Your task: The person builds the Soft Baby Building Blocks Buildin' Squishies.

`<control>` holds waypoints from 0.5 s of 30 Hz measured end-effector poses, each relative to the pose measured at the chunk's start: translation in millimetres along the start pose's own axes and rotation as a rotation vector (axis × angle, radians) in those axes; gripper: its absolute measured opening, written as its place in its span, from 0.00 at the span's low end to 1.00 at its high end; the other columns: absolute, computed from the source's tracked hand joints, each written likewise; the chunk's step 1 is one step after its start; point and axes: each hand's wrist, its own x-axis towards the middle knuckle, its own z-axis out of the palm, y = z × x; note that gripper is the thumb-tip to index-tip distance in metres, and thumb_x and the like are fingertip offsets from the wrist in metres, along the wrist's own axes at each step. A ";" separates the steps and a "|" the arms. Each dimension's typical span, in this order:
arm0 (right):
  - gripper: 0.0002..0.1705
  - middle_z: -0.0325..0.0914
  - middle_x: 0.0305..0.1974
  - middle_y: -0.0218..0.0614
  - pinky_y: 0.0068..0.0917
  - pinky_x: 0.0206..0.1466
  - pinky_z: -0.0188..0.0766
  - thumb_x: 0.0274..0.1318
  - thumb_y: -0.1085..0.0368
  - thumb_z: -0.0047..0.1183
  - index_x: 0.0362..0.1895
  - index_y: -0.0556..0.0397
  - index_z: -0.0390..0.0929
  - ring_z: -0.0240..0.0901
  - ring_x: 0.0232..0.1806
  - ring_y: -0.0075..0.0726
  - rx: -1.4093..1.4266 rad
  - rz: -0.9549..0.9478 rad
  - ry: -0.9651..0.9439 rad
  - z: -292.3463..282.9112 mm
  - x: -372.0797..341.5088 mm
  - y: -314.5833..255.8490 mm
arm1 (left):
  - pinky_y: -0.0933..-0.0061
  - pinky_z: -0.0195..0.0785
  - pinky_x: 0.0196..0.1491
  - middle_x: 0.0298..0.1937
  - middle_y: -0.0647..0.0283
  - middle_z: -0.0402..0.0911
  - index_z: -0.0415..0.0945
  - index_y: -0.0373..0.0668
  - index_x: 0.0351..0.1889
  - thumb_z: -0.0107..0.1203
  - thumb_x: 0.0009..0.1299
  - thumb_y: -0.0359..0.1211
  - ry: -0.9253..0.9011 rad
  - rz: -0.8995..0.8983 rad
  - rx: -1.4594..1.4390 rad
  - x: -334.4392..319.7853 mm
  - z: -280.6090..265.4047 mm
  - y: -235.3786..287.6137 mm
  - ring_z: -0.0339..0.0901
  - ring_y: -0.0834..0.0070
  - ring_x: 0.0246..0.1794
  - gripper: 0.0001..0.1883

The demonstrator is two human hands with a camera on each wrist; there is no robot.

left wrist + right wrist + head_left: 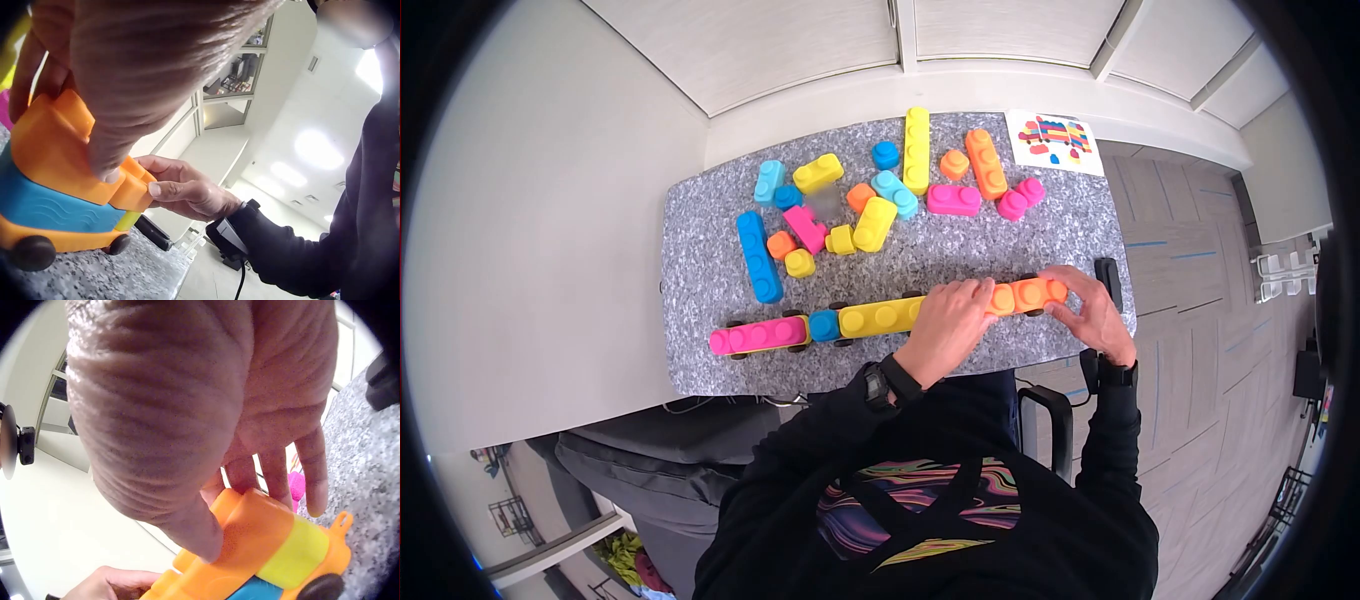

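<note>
A train of wheeled cars spans the near part of the table. Pink blocks (760,335) top its left car, then come a blue block (824,325) and a long yellow block (878,317). At the right end, orange blocks (1028,295) (62,150) (250,537) sit over blue and yellow pieces on an orange base with black wheels. My left hand (948,325) (150,69) grips the orange blocks from their left part, thumb on the near side. My right hand (1095,315) (187,190) (206,406) holds their right end between thumb and fingers.
Loose blocks lie beyond the train, among them a long blue one (759,257), a tall yellow one (916,152) and a pink one (953,200). A printed picture sheet (1055,143) lies at the far right corner. A black object (1108,284) is at the right edge.
</note>
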 end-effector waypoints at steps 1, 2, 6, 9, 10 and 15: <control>0.29 0.89 0.66 0.55 0.49 0.76 0.79 0.66 0.70 0.75 0.69 0.62 0.84 0.87 0.69 0.64 -0.001 -0.010 0.000 0.1 0.2 0.0 | 0.53 0.81 0.59 0.55 0.55 0.89 0.82 0.34 0.72 0.74 0.77 0.41 0.003 0.000 -0.007 0.0 -0.3 -0.1 0.89 0.53 0.54 0.30; 0.29 0.89 0.66 0.55 0.49 0.76 0.79 0.66 0.71 0.75 0.69 0.63 0.84 0.87 0.69 0.64 -0.001 -0.020 0.001 0.1 0.4 -0.2 | 0.53 0.81 0.59 0.55 0.55 0.89 0.82 0.34 0.72 0.74 0.77 0.41 0.003 0.000 -0.007 0.0 -0.7 -0.5 0.89 0.53 0.54 0.30; 0.29 0.89 0.66 0.55 0.49 0.75 0.79 0.66 0.71 0.75 0.69 0.63 0.84 0.87 0.68 0.64 0.004 -0.013 -0.001 0.6 0.6 -1.0 | 0.53 0.81 0.59 0.55 0.55 0.89 0.82 0.34 0.72 0.74 0.77 0.41 -0.008 0.000 -0.007 0.1 -0.1 -2.1 0.89 0.54 0.54 0.30; 0.29 0.89 0.66 0.55 0.48 0.75 0.80 0.66 0.71 0.75 0.69 0.63 0.84 0.87 0.68 0.64 0.003 -0.014 0.004 0.9 0.6 -1.6 | 0.53 0.81 0.59 0.54 0.55 0.89 0.82 0.35 0.72 0.74 0.77 0.41 -0.014 -0.003 -0.003 0.2 -0.9 -1.6 0.89 0.54 0.54 0.31; 0.29 0.89 0.66 0.55 0.49 0.75 0.80 0.66 0.71 0.75 0.69 0.63 0.84 0.87 0.68 0.64 0.004 -0.012 0.004 1.0 0.7 -1.8 | 0.53 0.81 0.59 0.55 0.55 0.89 0.82 0.35 0.72 0.74 0.77 0.41 -0.017 -0.004 0.002 0.1 -1.6 -1.2 0.89 0.54 0.54 0.31; 0.28 0.89 0.66 0.55 0.48 0.75 0.80 0.67 0.71 0.75 0.69 0.62 0.84 0.87 0.68 0.63 0.017 0.000 -0.002 -0.2 0.6 -2.4 | 0.51 0.81 0.63 0.56 0.53 0.89 0.81 0.34 0.72 0.74 0.77 0.41 0.000 0.070 0.009 3.0 -21.6 -0.8 0.88 0.52 0.59 0.30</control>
